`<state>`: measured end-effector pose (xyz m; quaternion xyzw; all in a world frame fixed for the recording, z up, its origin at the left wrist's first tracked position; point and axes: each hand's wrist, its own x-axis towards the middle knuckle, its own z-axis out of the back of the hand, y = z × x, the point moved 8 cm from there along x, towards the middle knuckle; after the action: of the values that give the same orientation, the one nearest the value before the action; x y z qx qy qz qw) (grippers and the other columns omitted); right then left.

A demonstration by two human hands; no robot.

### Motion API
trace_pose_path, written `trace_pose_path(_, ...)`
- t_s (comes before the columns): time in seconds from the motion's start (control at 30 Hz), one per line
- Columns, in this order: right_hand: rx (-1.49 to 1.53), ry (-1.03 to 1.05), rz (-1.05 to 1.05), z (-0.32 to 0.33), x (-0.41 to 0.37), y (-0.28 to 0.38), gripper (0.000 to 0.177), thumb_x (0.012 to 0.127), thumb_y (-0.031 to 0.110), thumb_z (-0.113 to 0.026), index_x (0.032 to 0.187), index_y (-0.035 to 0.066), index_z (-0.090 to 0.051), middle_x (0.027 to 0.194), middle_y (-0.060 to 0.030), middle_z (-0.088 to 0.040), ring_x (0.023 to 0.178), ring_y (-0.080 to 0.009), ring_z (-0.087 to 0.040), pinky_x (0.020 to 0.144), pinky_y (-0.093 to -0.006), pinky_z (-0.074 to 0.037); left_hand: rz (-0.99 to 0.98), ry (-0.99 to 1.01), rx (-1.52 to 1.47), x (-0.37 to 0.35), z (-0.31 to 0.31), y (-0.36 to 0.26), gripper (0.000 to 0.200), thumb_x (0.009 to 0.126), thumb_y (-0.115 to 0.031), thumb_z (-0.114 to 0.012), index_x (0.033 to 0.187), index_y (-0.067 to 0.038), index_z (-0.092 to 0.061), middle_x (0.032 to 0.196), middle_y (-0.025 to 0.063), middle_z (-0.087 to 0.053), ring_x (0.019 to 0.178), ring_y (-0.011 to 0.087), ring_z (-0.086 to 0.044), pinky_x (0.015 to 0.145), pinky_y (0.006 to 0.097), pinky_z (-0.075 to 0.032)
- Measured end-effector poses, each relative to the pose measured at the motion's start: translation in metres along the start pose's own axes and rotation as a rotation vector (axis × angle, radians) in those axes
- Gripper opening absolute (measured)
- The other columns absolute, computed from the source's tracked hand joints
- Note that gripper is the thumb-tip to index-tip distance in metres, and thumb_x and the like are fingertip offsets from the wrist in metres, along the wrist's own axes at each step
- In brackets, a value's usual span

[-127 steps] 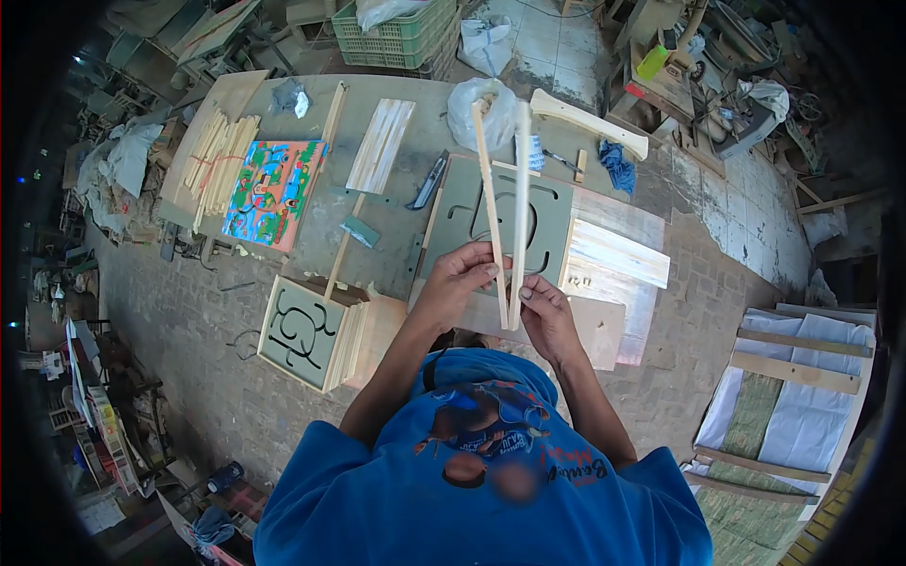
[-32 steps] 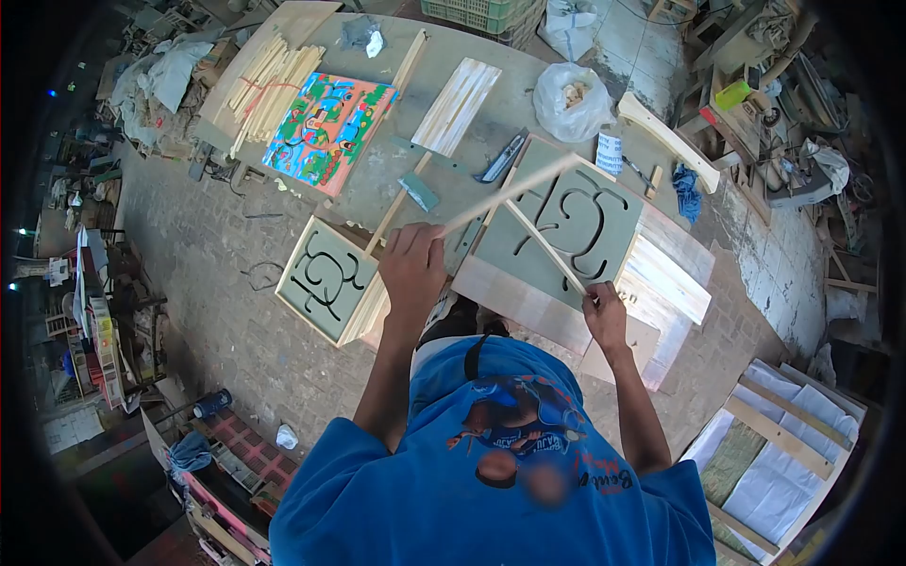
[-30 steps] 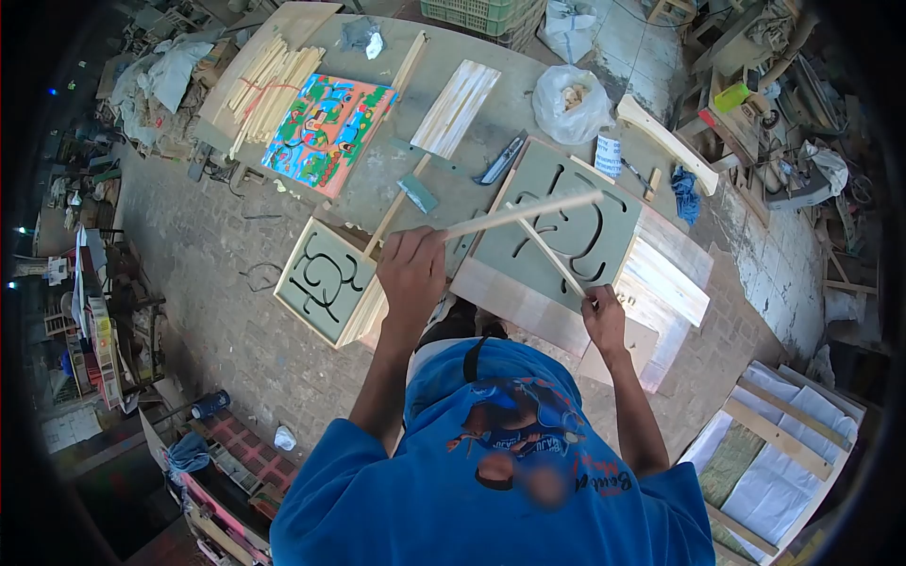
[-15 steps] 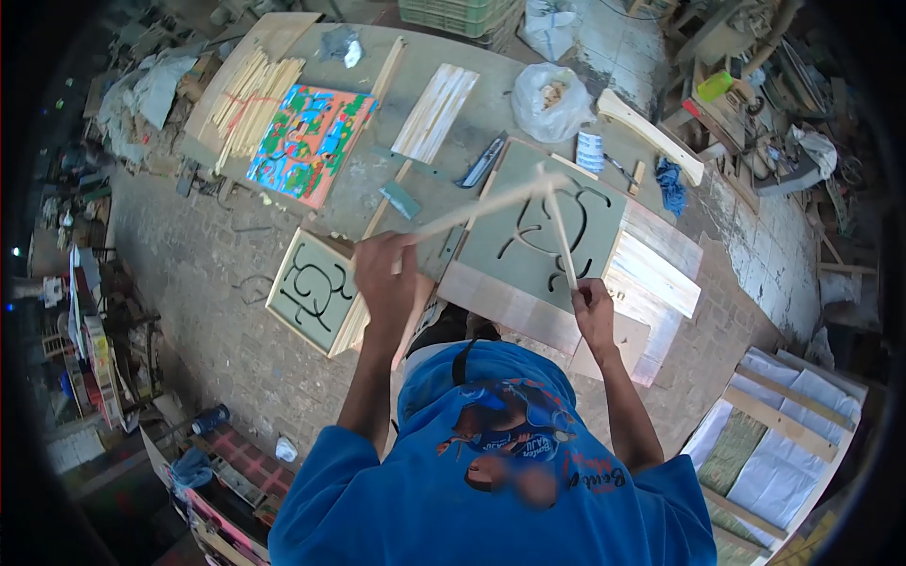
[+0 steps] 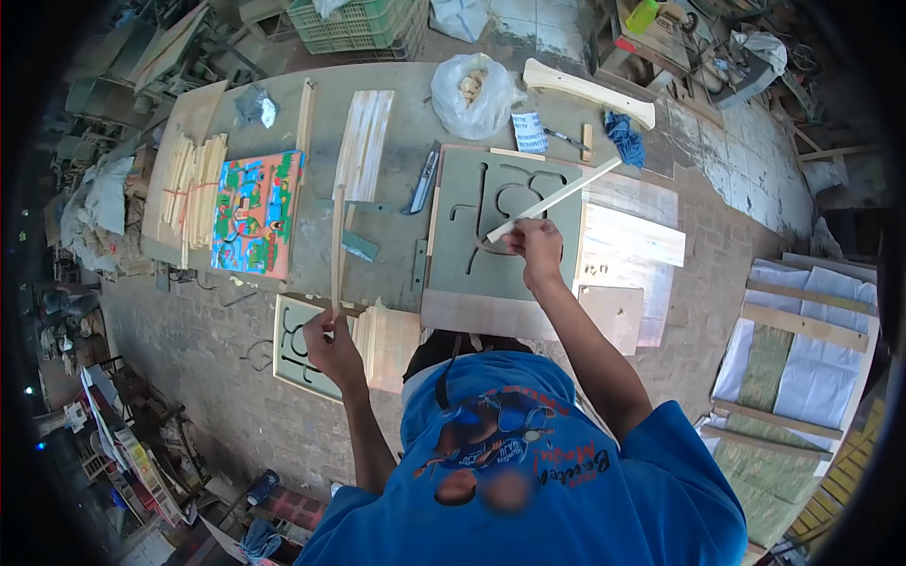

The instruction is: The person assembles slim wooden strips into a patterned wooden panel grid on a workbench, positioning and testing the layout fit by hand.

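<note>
My left hand [image 5: 333, 351] is closed around the lower end of a thin wooden strip [image 5: 338, 247], which points up and away from me. In my right hand [image 5: 536, 251] is a second pale wooden strip [image 5: 576, 188], slanting up to the right over a large grey-green board [image 5: 448, 259]. Curved dark grooves are cut into that board, and light wood runs along part of its edges. A smaller grooved board [image 5: 293, 357] in a wooden frame lies beside my left hand, partly hidden by it.
A brightly painted board [image 5: 253, 215] and a bundle of wooden strips [image 5: 192, 193] lie at the left. A utility knife [image 5: 425, 179], a plastic bag [image 5: 464, 115] and a blue cloth [image 5: 624, 139] sit toward the back. Pale planks [image 5: 630, 236] extend right of the grooved board.
The strips met at their far ends before; now they are apart. My left hand has moved down and left, my right hand up and left over the board. The view has shifted.
</note>
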<state>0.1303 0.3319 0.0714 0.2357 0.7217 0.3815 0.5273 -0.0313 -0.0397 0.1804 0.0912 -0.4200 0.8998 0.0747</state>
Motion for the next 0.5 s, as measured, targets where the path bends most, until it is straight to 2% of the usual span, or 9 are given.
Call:
trace_pose_path(0.03, 0.031, 0.007, 0.004, -0.008, 0.003, 0.002, 0.018, 0.085, 0.009, -0.061, 0.093, -0.003, -0.051, 0.078, -0.0131, -0.065, 0.065, -0.0182, -0.068, 0.056, -0.0268, -0.052, 0.058, 0.012, -0.066, 0.01, -0.009, 0.003, 0.015, 0.081, 0.002, -0.069, 0.094, -0.004, -0.066, 0.084, 0.0016, -0.06, 0.071, 0.0121, -0.053, 0.06, 0.028, -0.04)
trace_pose_path(0.07, 0.004, -0.022, -0.02, -0.013, 0.003, 0.002, 0.016, 0.087, 0.01, -0.06, 0.094, -0.001, -0.053, 0.079, -0.0119, -0.065, 0.066, -0.0176, -0.066, 0.061, -0.0294, -0.052, -0.018, 0.017, -0.044, 0.018, -0.014, -0.005, 0.016, 0.081, 0.003, -0.069, 0.095, -0.004, -0.066, 0.085, 0.0021, -0.061, 0.072, 0.0125, -0.054, 0.06, 0.0279, -0.04)
trace_pose_path(0.2, -0.042, -0.064, 0.024, -0.025, 0.016, -0.002, 0.016, 0.086, 0.011, -0.061, 0.093, -0.001, -0.054, 0.078, -0.0111, -0.065, 0.065, -0.0175, -0.065, 0.06, -0.0292, -0.051, -0.138, 0.112, -0.041, 0.048, -0.041, -0.019, 0.016, 0.081, 0.002, -0.07, 0.095, -0.004, -0.068, 0.088, 0.0053, -0.064, 0.077, 0.017, -0.059, 0.064, 0.03, -0.046)
trace_pose_path(0.23, -0.034, -0.101, 0.097, -0.019, 0.018, 0.0, 0.016, 0.085, 0.012, -0.062, 0.092, -0.001, -0.055, 0.077, -0.0108, -0.064, 0.064, -0.0174, -0.064, 0.059, -0.0292, -0.05, -0.124, 0.116, -0.033, 0.054, -0.047, -0.018, 0.016, 0.081, 0.002, -0.07, 0.095, -0.004, -0.068, 0.088, 0.0053, -0.064, 0.077, 0.017, -0.059, 0.064, 0.03, -0.046)
trace_pose_path(0.27, -0.027, -0.138, 0.166, -0.013, 0.017, 0.003, 0.016, 0.085, 0.013, -0.063, 0.091, -0.001, -0.055, 0.076, -0.0105, -0.064, 0.064, -0.0173, -0.063, 0.059, -0.0293, -0.049, -0.271, 0.188, -0.061, 0.057, -0.059, -0.029, 0.016, 0.08, 0.002, -0.07, 0.095, -0.004, -0.069, 0.089, 0.0061, -0.064, 0.079, 0.02, -0.06, 0.065, 0.0322, -0.048)
trace_pose_path(0.37, -0.073, -0.216, 0.353, 0.033, 0.023, 0.02, 0.018, 0.087, 0.015, -0.064, 0.094, 0.0, -0.058, 0.074, -0.0082, -0.063, 0.065, -0.0161, -0.062, 0.061, -0.0291, -0.049, -0.6, 0.391, -0.059, 0.048, -0.09, -0.064, 0.018, 0.077, 0.001, -0.07, 0.094, -0.006, -0.07, 0.089, 0.0073, -0.065, 0.082, 0.0277, -0.061, 0.069, 0.0384, -0.051)
trace_pose_path(0.4, -0.125, -0.284, 0.413, 0.057, 0.024, 0.031, 0.016, 0.09, 0.015, -0.063, 0.095, 0.001, -0.059, 0.075, -0.008, -0.063, 0.066, -0.0158, -0.062, 0.061, -0.0293, -0.049, -0.594, 0.39, -0.06, 0.046, -0.099, -0.066, 0.018, 0.077, 0.001, -0.07, 0.094, -0.006, -0.07, 0.089, 0.0073, -0.065, 0.082, 0.0277, -0.061, 0.069, 0.0384, -0.051)
trace_pose_path(0.47, -0.16, -0.369, 0.53, 0.098, 0.011, 0.061, 0.014, 0.09, 0.013, -0.064, 0.092, 0.0, -0.059, 0.08, -0.0086, -0.063, 0.067, -0.0147, -0.061, 0.06, -0.0276, -0.049, -0.703, 0.634, -0.127, 0.021, -0.127, -0.073, 0.018, 0.076, -0.001, -0.07, 0.093, -0.008, -0.071, 0.089, 0.0057, -0.064, 0.084, 0.0278, -0.061, 0.072, 0.0394, -0.051)
trace_pose_path(0.5, -0.151, -0.402, 0.573, 0.122, 0.006, 0.07, 0.013, 0.089, 0.011, -0.064, 0.092, -0.001, -0.059, 0.078, -0.0083, -0.062, 0.066, -0.0143, -0.061, 0.059, -0.0265, -0.048, -0.702, 0.639, -0.131, 0.013, -0.136, -0.071, 0.018, 0.076, -0.001, -0.07, 0.093, -0.008, -0.071, 0.089, 0.0057, -0.064, 0.084, 0.0278, -0.061, 0.072, 0.0394, -0.051)
